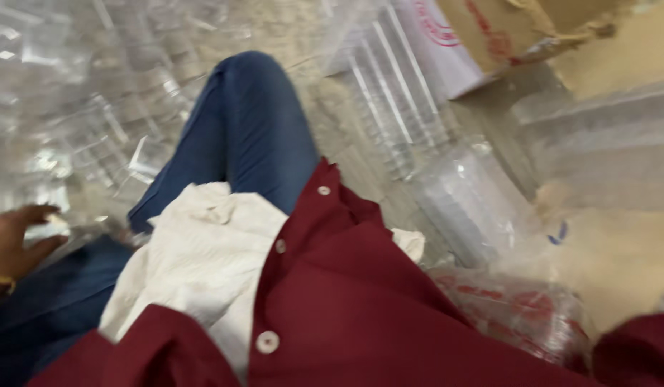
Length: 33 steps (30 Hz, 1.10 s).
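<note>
Head view: left hand (16, 240) (fingers spread) touches clear plastic containers (74, 129).

A: Top right of your view, there's an open brown cardboard box (540, 29), its white side panel (446, 50) printed in red.

B: Below you, right: a clear plastic bag (532, 315) with red print, lying flat.

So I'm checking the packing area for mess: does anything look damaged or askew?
Yes: the cardboard box at top right has a torn, ragged flap, and clear plastic containers lie jumbled near the left hand.
</note>
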{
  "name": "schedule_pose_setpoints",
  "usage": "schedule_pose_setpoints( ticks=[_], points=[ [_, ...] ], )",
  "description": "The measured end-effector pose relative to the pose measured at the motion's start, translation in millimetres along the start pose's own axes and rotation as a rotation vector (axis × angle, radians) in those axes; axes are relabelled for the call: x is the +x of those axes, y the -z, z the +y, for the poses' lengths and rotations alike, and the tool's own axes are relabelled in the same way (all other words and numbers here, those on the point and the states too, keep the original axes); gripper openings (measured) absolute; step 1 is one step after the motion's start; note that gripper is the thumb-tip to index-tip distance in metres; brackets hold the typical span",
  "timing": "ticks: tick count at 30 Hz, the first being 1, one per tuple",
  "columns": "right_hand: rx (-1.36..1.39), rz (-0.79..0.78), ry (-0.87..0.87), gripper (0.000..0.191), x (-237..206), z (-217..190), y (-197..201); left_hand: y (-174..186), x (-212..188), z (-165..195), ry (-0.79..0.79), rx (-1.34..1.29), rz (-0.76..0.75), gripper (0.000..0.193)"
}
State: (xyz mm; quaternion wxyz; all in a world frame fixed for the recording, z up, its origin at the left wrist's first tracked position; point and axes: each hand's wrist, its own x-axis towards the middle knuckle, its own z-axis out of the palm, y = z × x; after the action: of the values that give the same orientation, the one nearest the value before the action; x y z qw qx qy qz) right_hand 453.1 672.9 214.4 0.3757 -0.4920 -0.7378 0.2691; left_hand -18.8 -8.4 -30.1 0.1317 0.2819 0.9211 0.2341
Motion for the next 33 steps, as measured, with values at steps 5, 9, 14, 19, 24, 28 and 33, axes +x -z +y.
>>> schedule_pose_setpoints(
  ticks=[5,9,14,19,24,28,33],
  points=[
    [-0.379,0.018,-0.151,0.065,23.9,50.6,69.5,-11.2,11.2,18.4,-0.007,-0.210,-0.086,0.022],
    [-0.628,-0.064,-0.233,0.076,21.3,98.3,77.6,-5.9,9.2,24.4,0.027,-0.263,-0.098,0.016],
    [-0.892,-0.252,-0.313,0.091,14.0,126.4,57.2,-9.0,9.7,30.3,0.010,-0.401,-0.113,0.020],
    [-1.133,-0.435,-0.406,0.105,9.0,116.4,34.8,-7.8,6.7,28.2,0.048,-0.318,-0.136,0.022],
    [-0.902,-0.688,0.035,0.120,-4.2,93.7,-30.3,-7.0,5.0,32.5,0.049,-0.330,-0.136,0.023],
    [-1.012,-0.941,-0.099,0.119,-21.5,89.6,-79.9,-1.5,1.0,32.1,0.088,-0.279,-0.140,0.022],
    [-0.941,-0.807,-0.189,0.110,-17.0,91.7,-78.7,0.7,1.5,23.1,-0.023,-0.245,-0.076,0.018]
  ],
)
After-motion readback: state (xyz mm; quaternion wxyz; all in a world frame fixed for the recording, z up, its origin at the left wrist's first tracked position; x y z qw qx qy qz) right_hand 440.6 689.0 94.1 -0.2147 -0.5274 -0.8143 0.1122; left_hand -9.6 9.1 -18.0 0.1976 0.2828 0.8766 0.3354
